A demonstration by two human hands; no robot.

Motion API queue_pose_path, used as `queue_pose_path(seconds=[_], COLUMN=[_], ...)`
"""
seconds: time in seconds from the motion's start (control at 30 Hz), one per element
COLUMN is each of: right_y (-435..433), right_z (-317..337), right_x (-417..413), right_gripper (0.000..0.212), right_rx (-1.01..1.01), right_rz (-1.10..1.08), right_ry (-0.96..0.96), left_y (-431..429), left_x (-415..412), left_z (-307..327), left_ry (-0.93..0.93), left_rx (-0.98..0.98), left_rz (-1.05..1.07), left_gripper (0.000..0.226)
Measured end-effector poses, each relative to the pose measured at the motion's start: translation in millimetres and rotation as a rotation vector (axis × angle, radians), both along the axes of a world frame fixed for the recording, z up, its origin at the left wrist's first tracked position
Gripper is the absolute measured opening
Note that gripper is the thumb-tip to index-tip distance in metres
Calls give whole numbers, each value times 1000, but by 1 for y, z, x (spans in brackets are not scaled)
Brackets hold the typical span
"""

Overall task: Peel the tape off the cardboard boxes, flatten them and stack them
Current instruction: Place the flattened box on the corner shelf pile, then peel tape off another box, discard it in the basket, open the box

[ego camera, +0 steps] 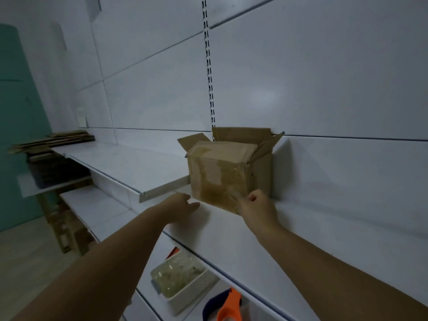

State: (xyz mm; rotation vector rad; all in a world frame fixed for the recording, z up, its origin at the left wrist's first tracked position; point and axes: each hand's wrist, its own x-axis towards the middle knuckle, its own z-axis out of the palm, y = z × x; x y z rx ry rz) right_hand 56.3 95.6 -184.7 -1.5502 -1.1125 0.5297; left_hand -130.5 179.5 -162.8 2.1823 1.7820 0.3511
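Observation:
A brown cardboard box point(222, 174) stands upright on the white shelf point(301, 230) against the wall, its top flaps open. Glossy clear tape point(220, 193) covers its front face. My right hand point(257, 207) is at the box's lower front corner, fingers pinched shut on the tape's edge there. Just left of the box's lower left corner lies my left hand point(183, 205), fingers stretched out flat near the shelf and holding nothing. A stack of flattened cardboard point(53, 140) rests at the far left end of the shelving.
A second white shelf point(120, 163) runs to the left. Below, a white basket point(185, 281) holds crumpled clear tape, with an orange and purple object point(227, 306) beside it. A wooden stool point(67, 230) stands on the floor at left.

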Motion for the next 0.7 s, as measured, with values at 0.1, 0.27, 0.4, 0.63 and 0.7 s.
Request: queue_pose_path(seconds=[0.1,0.27,0.4,0.63,0.7], right_y=[3,4,-2,-16,-19], right_z=[-11,-23,-22,-8,-7], right_x=[11,22,24,22,19], right_gripper=[32,82,54,35,34], right_rx=[89,40,97,230,219], right_rz=[-52,34,4,-224,-253], right_ry=[65,35,22,-98,-155], left_y=[37,62,67,47,44], left_x=[18,40,34,32,30], left_z=[-7,-25,-34,-27,-24], left_ry=[-371,-523,-723,-1275,-1318], left_rx=[-27,69,80,88,110], left_rz=[119,178,47,-360,-404], left_gripper=[36,33,6,42,55])
